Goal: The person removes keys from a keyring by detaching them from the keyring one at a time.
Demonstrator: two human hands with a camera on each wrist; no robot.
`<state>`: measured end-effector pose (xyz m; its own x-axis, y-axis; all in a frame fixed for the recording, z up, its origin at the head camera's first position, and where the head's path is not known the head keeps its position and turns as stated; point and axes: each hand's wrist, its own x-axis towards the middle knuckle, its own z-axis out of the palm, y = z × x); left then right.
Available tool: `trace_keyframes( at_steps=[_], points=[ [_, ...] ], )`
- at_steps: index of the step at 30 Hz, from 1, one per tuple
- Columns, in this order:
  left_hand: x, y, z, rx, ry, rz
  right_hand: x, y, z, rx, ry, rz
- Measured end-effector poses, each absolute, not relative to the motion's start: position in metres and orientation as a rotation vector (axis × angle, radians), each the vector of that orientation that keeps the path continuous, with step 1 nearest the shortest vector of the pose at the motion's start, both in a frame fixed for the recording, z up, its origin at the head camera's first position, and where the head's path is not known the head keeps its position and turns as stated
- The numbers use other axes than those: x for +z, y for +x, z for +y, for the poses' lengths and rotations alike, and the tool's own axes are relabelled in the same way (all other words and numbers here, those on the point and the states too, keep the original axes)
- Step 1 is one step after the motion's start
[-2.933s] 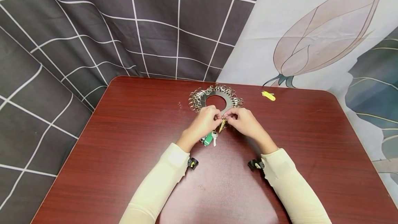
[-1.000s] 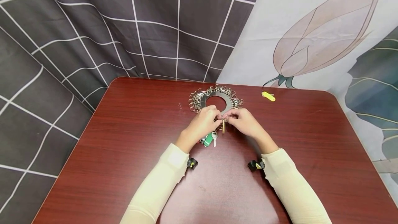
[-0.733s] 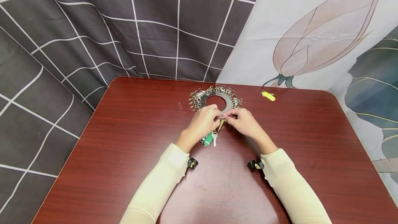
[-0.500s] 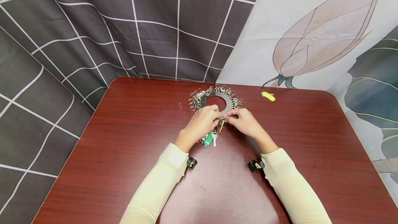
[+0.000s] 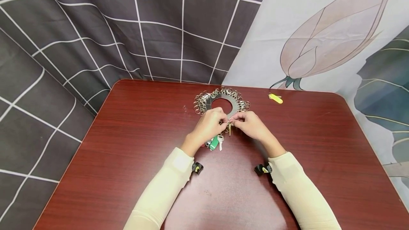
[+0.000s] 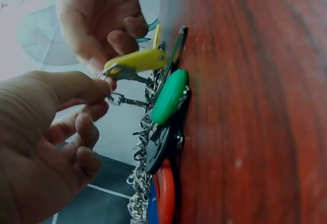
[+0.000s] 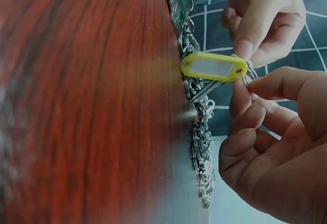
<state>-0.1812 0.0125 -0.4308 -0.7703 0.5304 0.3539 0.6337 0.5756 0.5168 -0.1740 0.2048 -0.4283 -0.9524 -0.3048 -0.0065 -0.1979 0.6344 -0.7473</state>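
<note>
My left hand (image 5: 209, 123) and right hand (image 5: 250, 125) meet at the near side of a flat grey ring plate (image 5: 234, 105) fringed with metal clasps. Both pinch a thin metal key ring (image 7: 249, 76) between thumb and fingertips. From it hangs a yellow key tag (image 7: 212, 66) with a pale label, and a key (image 7: 204, 90) beside it. In the left wrist view a small clasp (image 6: 118, 99) reaches up to the left fingertips; the fingers hide how it meets the ring. A green key tag (image 5: 214, 142) and a silver key (image 5: 220, 142) lie below my left hand.
Another yellow key tag (image 5: 276, 98) lies at the back right of the reddish wooden table (image 5: 143, 127). Black and red tags (image 6: 166, 191) sit beside the green one. Curtains (image 5: 159, 38) hang behind the table's back edge.
The yellow tag has swung and turned, now hanging edge-on in the head view. My left fingertips have shifted slightly at the ring; both arms otherwise keep their place.
</note>
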Motion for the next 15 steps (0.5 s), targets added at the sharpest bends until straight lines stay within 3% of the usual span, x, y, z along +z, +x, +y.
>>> trace_keyframes(
  at_steps=[15],
  points=[
    [-0.4307, -0.1863, 0.0086, -1.161, -0.967, -2.711, -0.4294, -0.1737, 0.2045, -1.271, -0.393, 2.634]
  ],
)
